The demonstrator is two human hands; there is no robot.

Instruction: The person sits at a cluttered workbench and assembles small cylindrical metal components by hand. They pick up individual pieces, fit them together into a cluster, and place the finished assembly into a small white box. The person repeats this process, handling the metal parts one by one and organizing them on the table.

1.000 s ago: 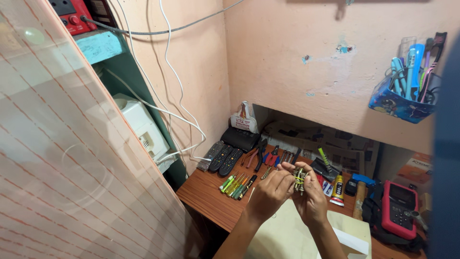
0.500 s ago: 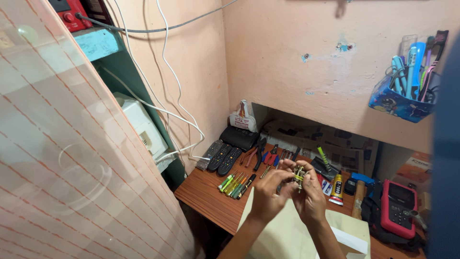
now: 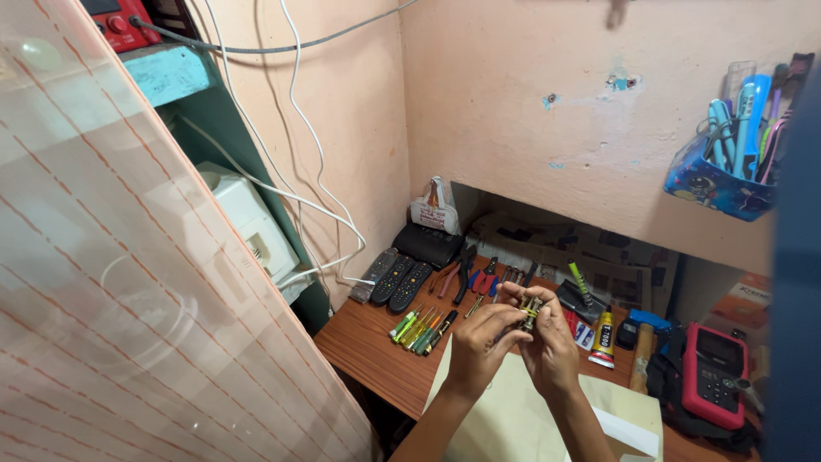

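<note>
Above the middle of the brown surface (image 3: 363, 342), the left hand (image 3: 481, 346) and right hand (image 3: 547, 346) meet, fingertips pinching a small yellow-and-dark part (image 3: 529, 310) between them. A yellow glue tube (image 3: 604, 335) stands at 3 o'clock of the hands, a white carton (image 3: 434, 208) leans against the wall at 11 o'clock, and a blue wall pocket (image 3: 717, 184) hangs at 2 o'clock. Bare wood stays open at 9 o'clock, toward the surface's left edge.

white packet (image 3: 434, 208) with red print against the wall corner, yellow-labelled glue tube (image 3: 605, 335) upright on the desk, red meter's dark screen (image 3: 721, 351) far right
</note>
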